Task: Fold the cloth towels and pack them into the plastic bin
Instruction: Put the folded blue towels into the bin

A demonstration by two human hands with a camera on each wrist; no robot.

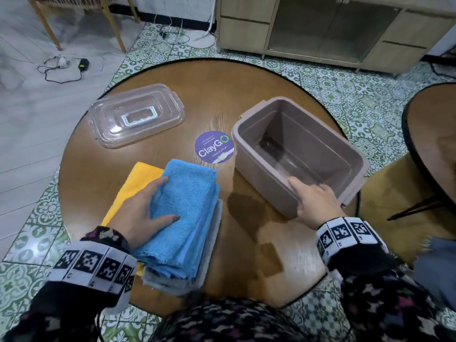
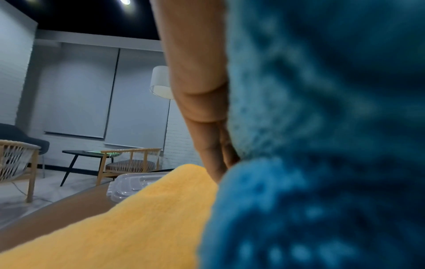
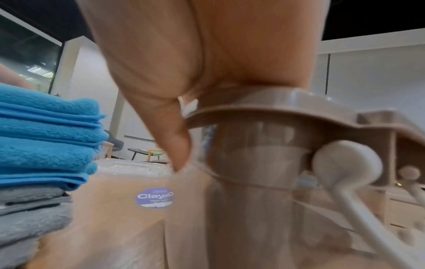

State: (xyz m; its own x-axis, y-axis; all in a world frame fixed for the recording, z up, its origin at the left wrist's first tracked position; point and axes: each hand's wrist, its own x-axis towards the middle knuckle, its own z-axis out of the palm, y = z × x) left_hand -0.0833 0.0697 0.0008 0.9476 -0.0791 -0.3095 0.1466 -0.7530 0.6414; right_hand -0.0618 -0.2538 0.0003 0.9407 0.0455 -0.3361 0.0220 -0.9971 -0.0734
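Note:
A stack of folded towels lies at the near left of the round wooden table (image 1: 246, 90): blue towels (image 1: 187, 198) on top, grey towels (image 1: 170, 283) beneath, and a yellow towel (image 1: 138, 183) sticking out to the left. My left hand (image 1: 143, 206) grips the left edge of the blue towels (image 2: 322, 127), thumb on top, fingers (image 2: 197, 72) tucked down between blue and yellow towel (image 2: 138, 227). The empty taupe plastic bin (image 1: 261, 176) stands to the right. My right hand (image 1: 311, 198) holds its near rim (image 3: 264, 105), fingers inside, thumb (image 3: 172, 136) outside.
The bin's clear lid (image 1: 135, 117) lies at the far left of the table, and a purple round sticker (image 1: 214, 146) marks the middle. A second table (image 1: 434, 144) and a seat (image 1: 394, 193) stand to the right. A cabinet (image 1: 333, 28) stands behind, and cables (image 1: 64, 65) lie on the floor.

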